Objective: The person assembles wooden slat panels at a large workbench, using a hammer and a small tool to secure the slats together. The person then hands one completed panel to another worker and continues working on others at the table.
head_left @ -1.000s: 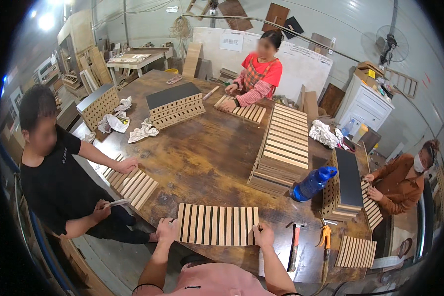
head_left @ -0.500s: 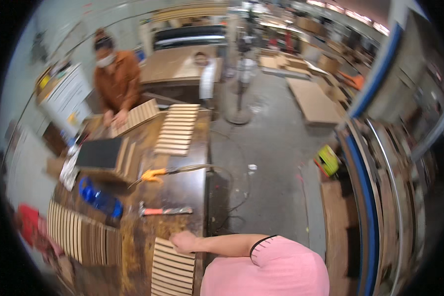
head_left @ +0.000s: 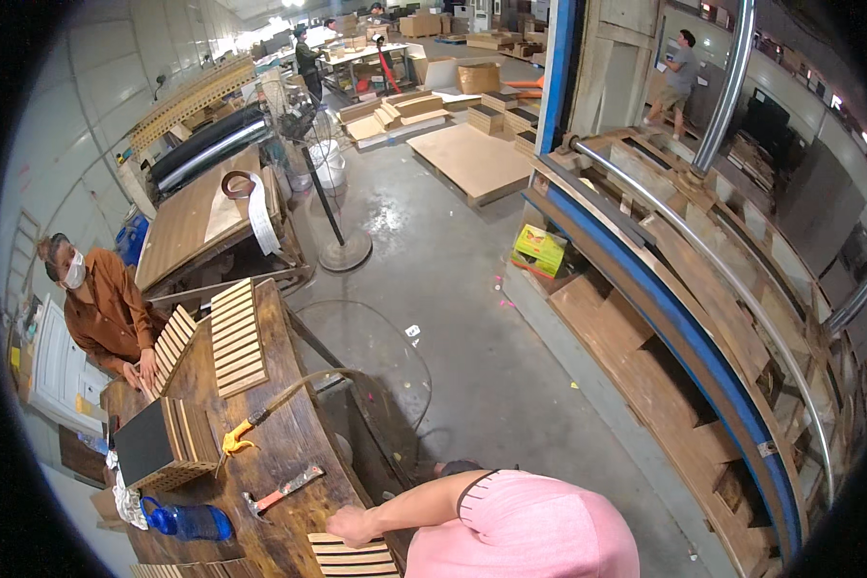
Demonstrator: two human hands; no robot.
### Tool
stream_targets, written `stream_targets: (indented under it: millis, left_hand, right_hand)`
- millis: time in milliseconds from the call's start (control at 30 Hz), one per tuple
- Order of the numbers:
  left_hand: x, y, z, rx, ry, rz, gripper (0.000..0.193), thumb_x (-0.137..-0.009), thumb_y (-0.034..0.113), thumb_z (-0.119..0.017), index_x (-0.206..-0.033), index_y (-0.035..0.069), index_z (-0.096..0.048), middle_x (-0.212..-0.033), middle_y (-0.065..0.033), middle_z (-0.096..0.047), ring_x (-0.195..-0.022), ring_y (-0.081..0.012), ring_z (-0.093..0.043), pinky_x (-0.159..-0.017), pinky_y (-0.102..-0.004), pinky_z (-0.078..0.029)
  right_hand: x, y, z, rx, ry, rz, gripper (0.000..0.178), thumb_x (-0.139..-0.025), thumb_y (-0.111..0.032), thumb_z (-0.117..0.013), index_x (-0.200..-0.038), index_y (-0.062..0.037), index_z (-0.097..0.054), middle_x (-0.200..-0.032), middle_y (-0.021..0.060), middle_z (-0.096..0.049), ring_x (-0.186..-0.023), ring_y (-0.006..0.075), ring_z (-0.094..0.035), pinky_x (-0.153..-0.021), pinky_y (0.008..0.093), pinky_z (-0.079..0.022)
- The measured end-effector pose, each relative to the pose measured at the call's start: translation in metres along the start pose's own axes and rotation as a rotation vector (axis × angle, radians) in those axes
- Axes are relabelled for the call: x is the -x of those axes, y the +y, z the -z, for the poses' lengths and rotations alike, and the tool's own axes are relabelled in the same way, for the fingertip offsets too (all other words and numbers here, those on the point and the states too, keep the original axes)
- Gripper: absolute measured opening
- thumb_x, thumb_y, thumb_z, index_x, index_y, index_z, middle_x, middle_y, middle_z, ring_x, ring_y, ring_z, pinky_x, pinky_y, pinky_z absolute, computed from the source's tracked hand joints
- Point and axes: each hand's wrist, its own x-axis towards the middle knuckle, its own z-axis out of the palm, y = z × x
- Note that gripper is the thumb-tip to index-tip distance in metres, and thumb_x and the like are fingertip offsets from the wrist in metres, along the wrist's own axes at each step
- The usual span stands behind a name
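Note:
My right hand [head_left: 353, 526] is closed, knuckles up, at the far edge of a slatted wooden panel [head_left: 349, 557]. Its fingers are curled under, so anything they hold is hidden. The panel shows pale strips with dark gaps, cut off by the lower edge of the picture. Just beyond the hand lies a claw hammer [head_left: 284, 489] with a red and grey handle. Farther off rests a yellow-orange air blow gun [head_left: 237, 438] on its hose. My left hand is out of the picture.
A blue water bottle [head_left: 191, 520] lies beside a stack of dark-topped boards [head_left: 164, 443]. Another slatted panel [head_left: 237, 337] lies at the table's far end, where a masked co-worker [head_left: 106, 308] handles one more. A pedestal fan [head_left: 328, 207] and long machine [head_left: 665, 356] stand beyond.
My view has swung right and upward, so the table sits lower and farther left, showing less of the near panel. My right hand stays closed at that panel's edge.

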Motion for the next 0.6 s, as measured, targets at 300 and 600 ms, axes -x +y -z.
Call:
stream_targets:
  millis: [300,600]
  left_hand:
    - [0.001,0.0,-0.005,-0.003,-0.027,0.041,0.066,-0.104,0.05,-0.043,-0.088,-0.006,-0.073,-0.089,-0.0291,-0.072,-0.087,-0.0461,-0.069,-0.077,-0.0556,-0.052]
    - [0.026,-0.031,-0.023,-0.022,-0.052,0.133,0.068,-0.104,0.053,-0.041,-0.088,-0.004,-0.075,-0.091,-0.0276,-0.073,-0.091,-0.0448,-0.07,-0.079,-0.0548,-0.052]
  right_hand:
    - [-0.008,0.007,-0.007,-0.038,-0.033,0.055,0.024,-0.069,-0.013,-0.066,-0.087,0.0027,-0.069,-0.093,0.0233,-0.07,-0.091,0.0447,-0.07,-0.078,0.0537,-0.056]
    - [-0.003,0.01,0.0,-0.076,-0.006,0.061,0.028,-0.069,-0.016,-0.069,-0.091,0.001,-0.071,-0.093,0.0236,-0.072,-0.091,0.045,-0.07,-0.079,0.0539,-0.057]
